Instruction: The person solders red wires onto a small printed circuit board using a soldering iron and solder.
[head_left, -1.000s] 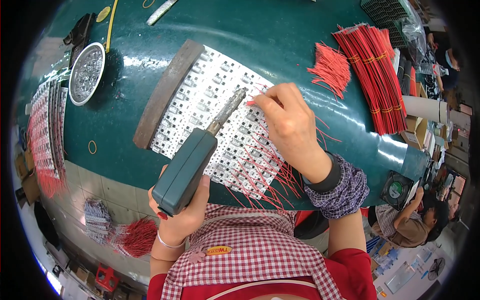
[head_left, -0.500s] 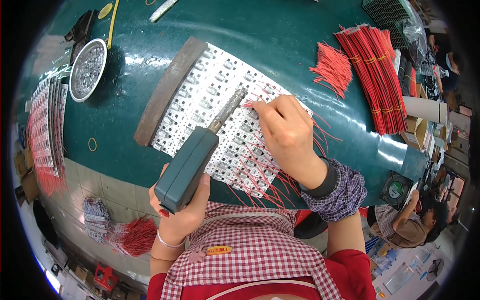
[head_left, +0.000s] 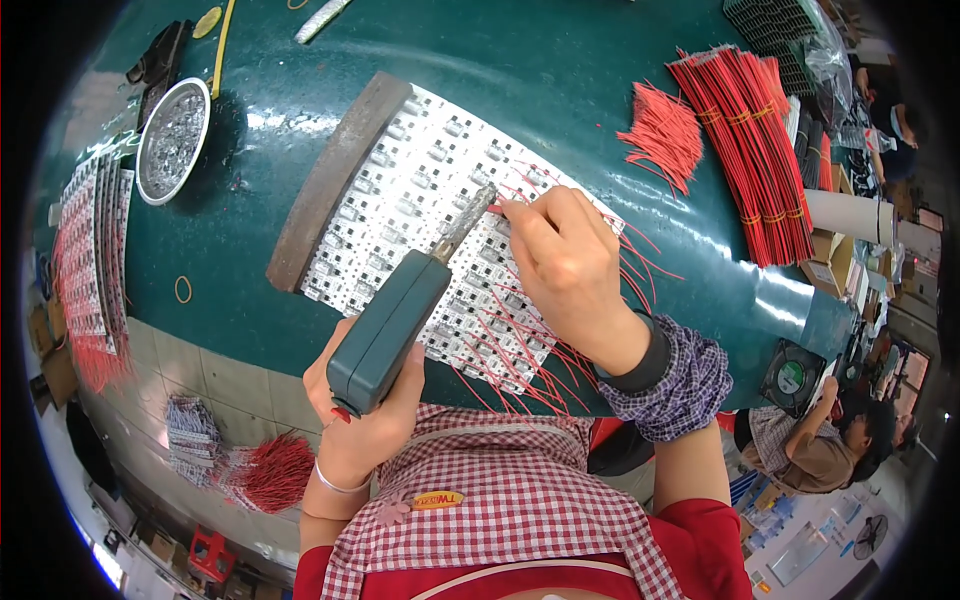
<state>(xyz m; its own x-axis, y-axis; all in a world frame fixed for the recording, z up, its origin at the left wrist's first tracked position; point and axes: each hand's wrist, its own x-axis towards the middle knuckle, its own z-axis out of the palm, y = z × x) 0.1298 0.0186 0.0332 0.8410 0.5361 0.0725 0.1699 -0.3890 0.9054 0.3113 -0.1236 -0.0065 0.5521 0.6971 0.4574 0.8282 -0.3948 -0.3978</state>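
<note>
My left hand (head_left: pixel 372 428) is wrapped round the handle of a dark green soldering gun (head_left: pixel 388 325). Its thick, crusted tip (head_left: pixel 468 216) slants up and right over a white panel of small circuit boards (head_left: pixel 400 160). Thumb and fingers of my right hand (head_left: pixel 570 265) pinch red wire (head_left: pixel 497 208), whose end meets the panel right beside the tip; how many wires are in the pinch is hidden. Several red wires (head_left: pixel 500 345) stick out from the panel's right and near part. A dark bar (head_left: pixel 325 200) lies along the panel's left edge.
Bundled red wires (head_left: pixel 745 150) and a loose pile (head_left: pixel 662 138) lie at the right. At the left are a metal bowl of silvery scraps (head_left: pixel 150 175), stacked wired panels (head_left: pixel 85 250) and a rubber band (head_left: pixel 183 290). A co-worker (head_left: pixel 825 445) sits at the right.
The soldering gun has shifted up and to the right, its tip closer to my right fingers. My right hand has moved slightly left.
</note>
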